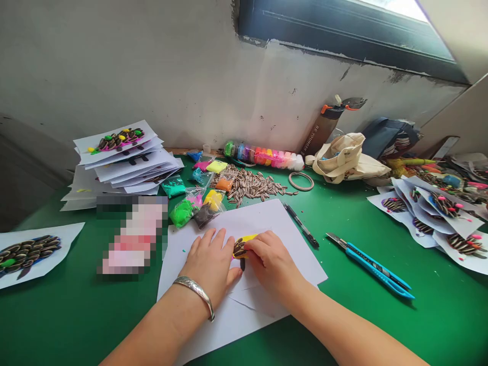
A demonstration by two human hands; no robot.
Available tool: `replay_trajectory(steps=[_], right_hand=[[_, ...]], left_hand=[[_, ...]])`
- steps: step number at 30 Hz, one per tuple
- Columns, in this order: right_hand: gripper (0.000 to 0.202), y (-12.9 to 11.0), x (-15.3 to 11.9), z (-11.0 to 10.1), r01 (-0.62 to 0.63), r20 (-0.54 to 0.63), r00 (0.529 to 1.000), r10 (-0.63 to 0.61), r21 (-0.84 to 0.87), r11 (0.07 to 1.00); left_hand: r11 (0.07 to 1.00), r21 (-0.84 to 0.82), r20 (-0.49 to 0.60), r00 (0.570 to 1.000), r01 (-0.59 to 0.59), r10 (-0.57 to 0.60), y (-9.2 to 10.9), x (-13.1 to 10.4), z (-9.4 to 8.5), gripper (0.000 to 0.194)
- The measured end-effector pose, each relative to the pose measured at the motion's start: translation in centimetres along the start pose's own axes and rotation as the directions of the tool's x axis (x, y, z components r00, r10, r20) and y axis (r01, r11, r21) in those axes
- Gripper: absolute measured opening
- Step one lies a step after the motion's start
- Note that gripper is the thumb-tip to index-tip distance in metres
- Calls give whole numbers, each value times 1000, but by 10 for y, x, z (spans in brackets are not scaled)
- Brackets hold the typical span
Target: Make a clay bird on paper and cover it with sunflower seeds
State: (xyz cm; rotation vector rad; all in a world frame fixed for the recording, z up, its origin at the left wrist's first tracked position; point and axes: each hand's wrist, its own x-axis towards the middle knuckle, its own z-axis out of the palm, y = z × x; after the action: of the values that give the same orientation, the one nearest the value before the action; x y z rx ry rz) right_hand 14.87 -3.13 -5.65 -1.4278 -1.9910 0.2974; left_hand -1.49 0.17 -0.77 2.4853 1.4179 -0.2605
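On a white sheet of paper (274, 218) lies a small patch of yellow clay (249, 237) with striped sunflower seeds (239, 248) set in it. A bit of pink shows at its left edge, and a dark stub (243, 264) sticks out below. My left hand (209, 262), with a silver bangle on the wrist, rests open on the paper, its fingers apart beside the patch. My right hand (272, 259) is closed in a pinch at the seeds' right end. Its fingertips appear to grip a sunflower seed, mostly hidden by the fingers.
A blue craft knife (373, 267), blade out, and a pen (301, 225) lie at right. Beyond the paper are clay packets (183, 212), a seed pile (253, 184) and a tape ring (301, 181). Finished seed pictures are stacked left (122, 140) and right (430, 208).
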Motion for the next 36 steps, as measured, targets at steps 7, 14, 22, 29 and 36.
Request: replay_trajectory(steps=[7,14,22,29,36], right_hand=[[17,-1,1,5,2,-2,1000,-2,-24,1000],[15,2,-3,-9,-28,-28,999,26,-81,996],[17,3,-1,-6,-23,17,1000,25,-125,992],[17,0,-2,-5,-54,46,997,61,-141,989],[15,19,14,-27,-91,10,996,93,-120,989]], left_hand=[[1000,16,-5,1000,-3,3,2,1,-2,53],[1000,1,1,1000,-2,2,1,1,-2,53],[1000,-9,10,1000,18,-18,1,0,-2,54],[1000,-28,-32,999,6,-7,0,-1,0,51],[999,-42,-23,1000,19,-20,0,-1,-2,53]])
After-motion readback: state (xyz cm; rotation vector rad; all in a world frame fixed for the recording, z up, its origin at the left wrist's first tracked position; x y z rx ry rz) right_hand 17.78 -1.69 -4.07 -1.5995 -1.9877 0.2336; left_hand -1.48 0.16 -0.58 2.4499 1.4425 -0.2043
